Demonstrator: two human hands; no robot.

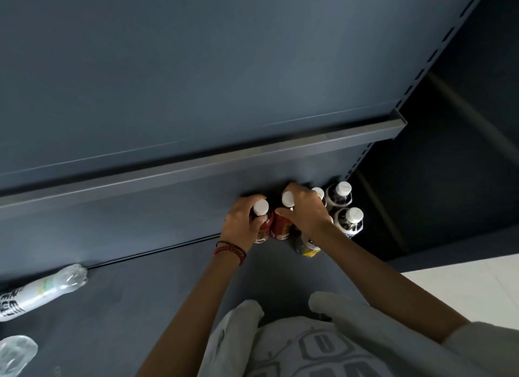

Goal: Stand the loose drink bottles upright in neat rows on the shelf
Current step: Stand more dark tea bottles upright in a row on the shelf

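left hand [241, 222] + right hand [306, 211] grip 2 red-label bottles [280, 228] | text illegible

Open shelf [168, 298] left of upright bottles [343, 191]

On the dark shelf [168, 292], the left hand [241, 222] grips the left red bottle [263, 230] and the right hand [306, 211] the right red bottle [280, 228], both upright, side by side. Two dark bottles [338, 197] stand to their right; a clear bottle [42, 289] lies on its side at the near left.
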